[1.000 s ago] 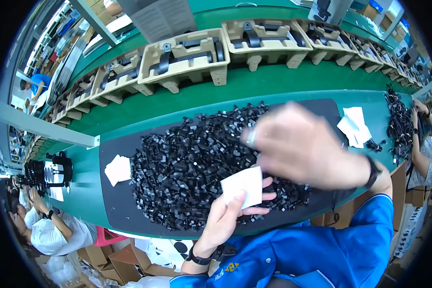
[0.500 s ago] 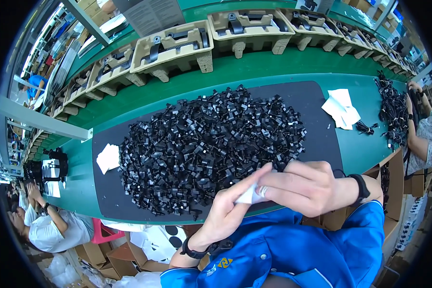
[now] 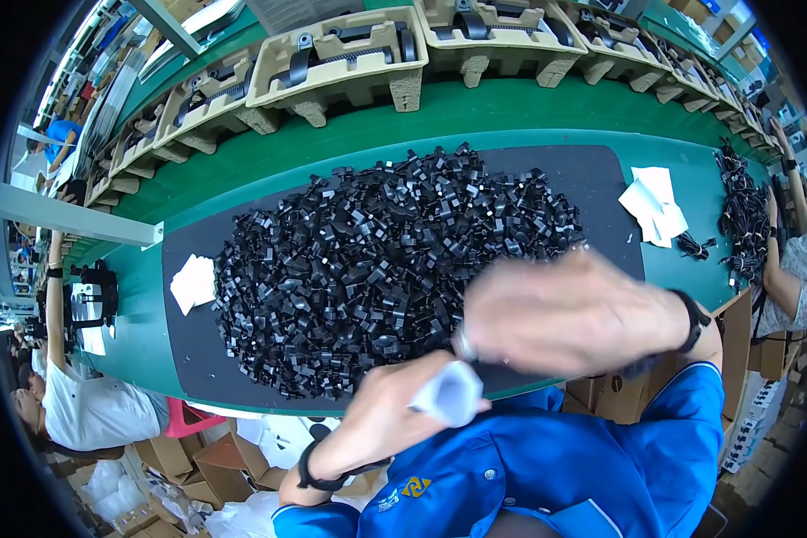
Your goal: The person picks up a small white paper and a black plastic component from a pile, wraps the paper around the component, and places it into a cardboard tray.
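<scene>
My left hand (image 3: 393,403) is closed around a rolled piece of white paper (image 3: 453,396), whose open end faces up beside my fingers. Blurred by motion, my right hand (image 3: 556,314) hovers over the lower right edge of a big heap of small black plastic parts (image 3: 377,251). A ring shows on one finger; whether that hand holds anything is not clear. The heap lies on a dark mat (image 3: 197,350) covering the green bench. White paper sheets (image 3: 194,283) lie left of the heap, and more white sheets (image 3: 653,206) lie at the mat's right edge.
Beige moulded trays (image 3: 341,76) with black parts line the far side. A grey metal bar (image 3: 76,215) juts in from the left. Bundled black cables (image 3: 742,215) lie at right near a co-worker's arm (image 3: 785,260). Another person (image 3: 99,394) sits at left. Cardboard boxes (image 3: 229,466) stand below the bench.
My hands have parted: the right moved up over the heap, the left slightly down and left. The paper between my hands is now an open roll in my left. The left co-worker's arm stretched forward.
</scene>
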Demonstrator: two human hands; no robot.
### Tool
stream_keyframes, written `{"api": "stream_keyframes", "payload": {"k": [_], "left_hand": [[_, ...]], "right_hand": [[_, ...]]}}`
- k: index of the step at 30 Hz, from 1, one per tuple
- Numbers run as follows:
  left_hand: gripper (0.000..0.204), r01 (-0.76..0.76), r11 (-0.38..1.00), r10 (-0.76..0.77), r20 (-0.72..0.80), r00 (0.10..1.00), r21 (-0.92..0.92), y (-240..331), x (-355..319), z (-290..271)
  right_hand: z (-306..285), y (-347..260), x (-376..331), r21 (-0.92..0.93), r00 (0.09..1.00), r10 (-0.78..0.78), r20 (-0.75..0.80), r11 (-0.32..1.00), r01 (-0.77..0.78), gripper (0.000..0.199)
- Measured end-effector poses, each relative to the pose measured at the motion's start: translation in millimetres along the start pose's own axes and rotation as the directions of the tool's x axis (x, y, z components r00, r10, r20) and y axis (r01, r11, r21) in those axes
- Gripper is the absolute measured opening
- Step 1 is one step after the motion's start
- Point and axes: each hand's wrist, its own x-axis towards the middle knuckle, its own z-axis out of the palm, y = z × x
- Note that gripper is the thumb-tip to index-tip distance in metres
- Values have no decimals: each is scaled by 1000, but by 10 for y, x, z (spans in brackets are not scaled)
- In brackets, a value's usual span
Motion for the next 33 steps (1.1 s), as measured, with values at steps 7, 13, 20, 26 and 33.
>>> {"api": "stream_keyframes", "payload": {"k": [7,13,20,26,33], "left_hand": [[24,-38,947,-84,-358,930,-320,-155,-180,-102],[24,-128,984,69,-394,917,-125,-238,-51,-84],[30,-249,965,264,-284,922,87,12,140,75],[29,-206,973,225,-225,948,106,-10,166,262],[29,-222,967,250,-292,923,125,96,219,384]], "right_hand": [[399,572,77,-566,896,134,422,811,145,22],[38,274,122,-186,994,-36,106,981,55,13],[3,-465,-69,-270,995,86,49,960,-70,18],[-107,-822,-148,-497,847,322,424,864,-79,29],[-55,-587,-98,-461,775,333,538,885,-61,32]]}}
